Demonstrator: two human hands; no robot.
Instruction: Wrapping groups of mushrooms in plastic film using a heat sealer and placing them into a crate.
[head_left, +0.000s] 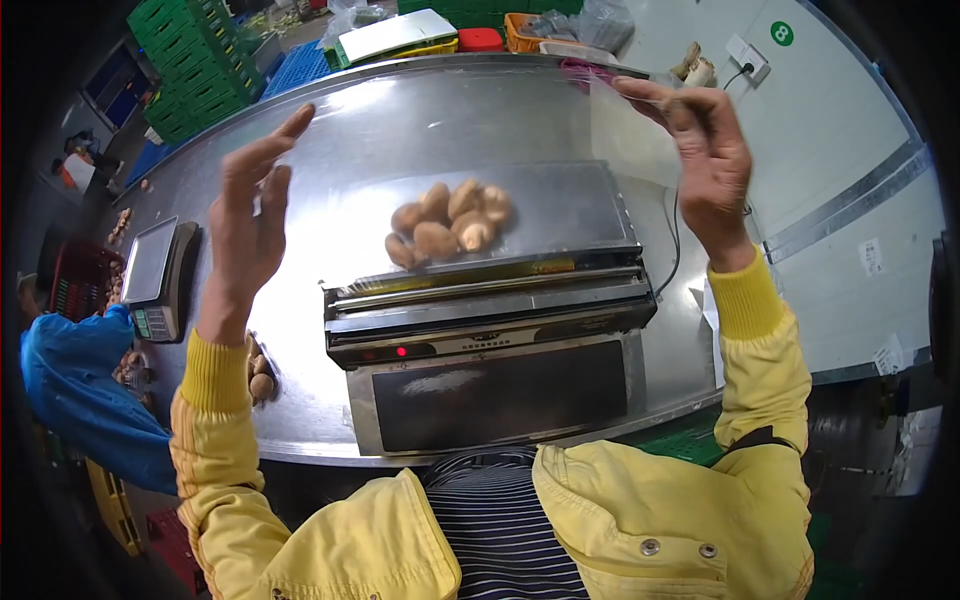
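Thin clear plastic film (630, 139) hangs from my right hand (709, 154), pinched between its thumb and fingers. Faint film streaks run across toward my left hand (251, 202), raised at the left with thumb and forefinger apart; whether it grips the film is unclear. Between and below my hands, several brown-capped mushrooms (450, 225), slightly blurred, sit in a cluster on the flat metal plate (562, 202) of a film wrapping machine (491, 315). One mushroom shows its pale underside. A red light glows on the machine's front, and a dark plate (499, 394) lies nearest my body.
A digital scale (161, 277) stands left on the steel table (450, 127). More mushrooms (260, 379) lie by my left sleeve. A blue-sleeved arm (90, 382) of another person reaches in. Green crates (187, 67) stack behind; a cable (675, 240) runs along the right wall.
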